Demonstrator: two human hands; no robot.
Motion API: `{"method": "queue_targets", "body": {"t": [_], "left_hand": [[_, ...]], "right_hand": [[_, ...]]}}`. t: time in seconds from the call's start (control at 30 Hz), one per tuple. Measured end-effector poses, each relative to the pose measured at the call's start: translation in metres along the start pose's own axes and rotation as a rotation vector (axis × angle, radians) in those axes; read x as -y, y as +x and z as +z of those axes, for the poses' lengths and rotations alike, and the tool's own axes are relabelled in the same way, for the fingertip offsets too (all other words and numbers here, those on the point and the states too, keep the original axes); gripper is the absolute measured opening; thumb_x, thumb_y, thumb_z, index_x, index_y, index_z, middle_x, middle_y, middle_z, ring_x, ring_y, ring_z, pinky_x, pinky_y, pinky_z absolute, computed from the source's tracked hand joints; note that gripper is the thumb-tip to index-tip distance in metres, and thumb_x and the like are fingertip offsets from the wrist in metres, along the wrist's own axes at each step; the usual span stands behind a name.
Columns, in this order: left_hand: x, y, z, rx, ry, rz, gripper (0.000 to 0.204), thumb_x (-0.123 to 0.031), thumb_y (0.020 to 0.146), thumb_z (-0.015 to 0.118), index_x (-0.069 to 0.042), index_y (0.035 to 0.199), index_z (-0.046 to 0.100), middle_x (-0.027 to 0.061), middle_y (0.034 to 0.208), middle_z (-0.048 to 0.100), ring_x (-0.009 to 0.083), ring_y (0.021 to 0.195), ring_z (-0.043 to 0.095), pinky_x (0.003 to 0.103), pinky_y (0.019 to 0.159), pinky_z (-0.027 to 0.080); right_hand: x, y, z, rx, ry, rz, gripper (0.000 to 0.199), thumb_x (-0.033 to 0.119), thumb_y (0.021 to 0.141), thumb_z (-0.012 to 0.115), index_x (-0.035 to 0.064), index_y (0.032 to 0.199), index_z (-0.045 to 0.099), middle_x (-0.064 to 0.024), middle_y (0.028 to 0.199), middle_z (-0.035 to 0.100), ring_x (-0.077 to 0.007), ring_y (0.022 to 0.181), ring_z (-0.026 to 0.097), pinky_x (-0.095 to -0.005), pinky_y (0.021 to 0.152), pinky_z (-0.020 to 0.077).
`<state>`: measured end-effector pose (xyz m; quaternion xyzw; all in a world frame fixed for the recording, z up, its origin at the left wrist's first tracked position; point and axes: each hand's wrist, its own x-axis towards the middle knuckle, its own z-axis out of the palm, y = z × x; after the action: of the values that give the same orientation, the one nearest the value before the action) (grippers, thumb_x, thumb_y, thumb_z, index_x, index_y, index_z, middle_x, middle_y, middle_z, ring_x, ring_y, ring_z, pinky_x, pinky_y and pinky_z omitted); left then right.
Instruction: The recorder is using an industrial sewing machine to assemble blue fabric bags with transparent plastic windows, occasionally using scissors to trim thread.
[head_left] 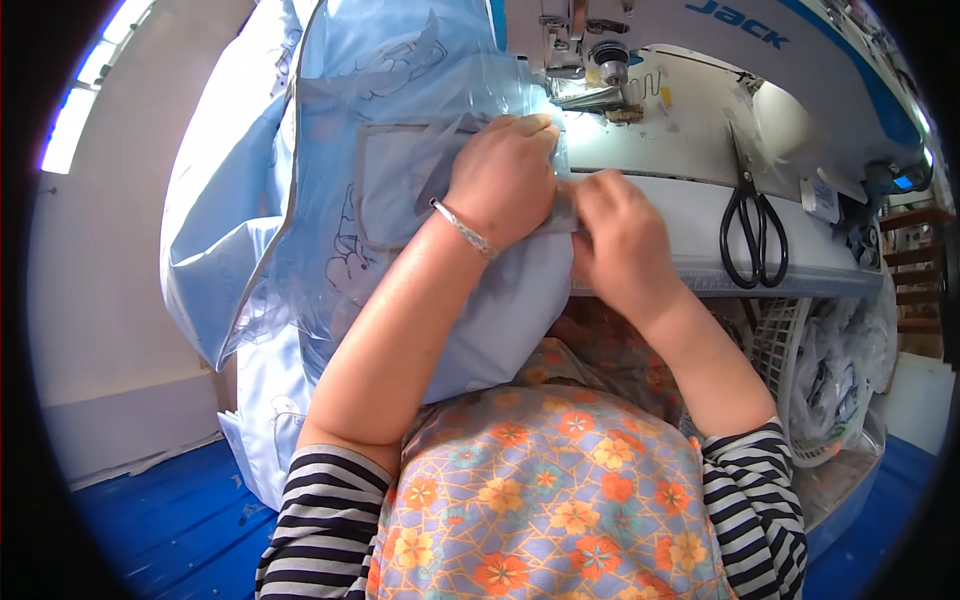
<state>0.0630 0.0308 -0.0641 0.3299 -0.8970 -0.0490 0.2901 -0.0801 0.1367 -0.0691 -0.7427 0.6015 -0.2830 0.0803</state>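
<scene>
Light blue printed fabric (400, 85) with a clear plastic layer over it lies on the sewing machine bed and hangs off its left side. A grey-edged rectangular panel (385, 190) sits on the fabric. My left hand (505, 180), wearing a bracelet, rests on the fabric with curled fingers closed on its right edge, just in front of the presser foot (590, 100). My right hand (625, 230) is beside it, thumb and fingers pinching the same edge lower down, near a grey strip. The fingertips of both hands are partly hidden.
The white and blue sewing machine (800, 60) stands at the back right. Black-handled scissors (752, 230) lie on the table right of my right hand. A white plastic basket (785, 370) with clear plastic bags hangs below the table edge (690, 280). The floor (150, 530) is blue.
</scene>
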Motion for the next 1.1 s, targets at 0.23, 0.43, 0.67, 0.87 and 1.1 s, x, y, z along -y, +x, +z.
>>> {"method": "queue_targets", "body": {"t": [0.23,0.43,0.67,0.87,1.1], "left_hand": [[0.02,0.002,0.004,-0.065,-0.193,-0.045,0.03,-0.002,0.076,0.052,-0.001,0.102,0.067,0.0151,0.104,0.068,0.035,0.097,0.063,0.042,0.088,0.05],[0.019,0.006,0.003,-0.085,-0.248,-0.036,0.029,-0.001,0.075,0.051,-0.001,0.1,0.066,0.0156,0.103,0.067,0.0358,0.096,0.062,0.042,0.087,0.049],[0.018,0.009,-0.003,-0.014,-0.232,-0.022,0.026,-0.001,0.074,0.052,0.0,0.095,0.066,0.0136,0.104,0.065,0.0343,0.097,0.06,0.042,0.086,0.049],[0.02,0.013,-0.003,0.001,-0.186,-0.012,0.024,-0.004,0.075,0.053,-0.001,0.094,0.067,0.0121,0.102,0.065,0.0327,0.096,0.061,0.041,0.084,0.05],[0.018,0.014,0.005,-0.041,-0.02,0.048,0.02,-0.005,0.07,0.057,-0.002,0.088,0.066,0.0098,0.095,0.064,0.0296,0.088,0.061,0.04,0.074,0.051]], "right_hand": [[-0.001,0.037,-0.002,-0.064,1.494,0.599,0.06,0.005,0.091,0.052,-0.0077,0.145,0.027,-0.0215,0.132,0.051,-0.0251,0.117,0.055,-0.0342,0.1,0.0442],[0.009,0.055,0.008,-0.349,1.809,0.69,0.054,0.002,0.09,0.049,-0.0142,0.139,0.03,-0.0287,0.134,0.046,-0.0321,0.121,0.053,-0.0385,0.103,0.0447],[0.005,0.055,0.012,-0.369,1.812,0.705,0.053,0.003,0.09,0.05,-0.0132,0.137,0.033,-0.0283,0.133,0.046,-0.0329,0.121,0.053,-0.0386,0.103,0.0448],[0.006,0.057,0.014,-0.387,1.889,0.706,0.048,0.004,0.089,0.05,-0.0111,0.134,0.038,-0.0274,0.131,0.048,-0.0315,0.119,0.054,-0.0388,0.102,0.0445],[0.0,0.054,0.012,-0.334,1.893,0.641,0.039,0.005,0.09,0.049,-0.0058,0.127,0.044,-0.0225,0.127,0.052,-0.0286,0.119,0.053,-0.0371,0.103,0.0429]]}}
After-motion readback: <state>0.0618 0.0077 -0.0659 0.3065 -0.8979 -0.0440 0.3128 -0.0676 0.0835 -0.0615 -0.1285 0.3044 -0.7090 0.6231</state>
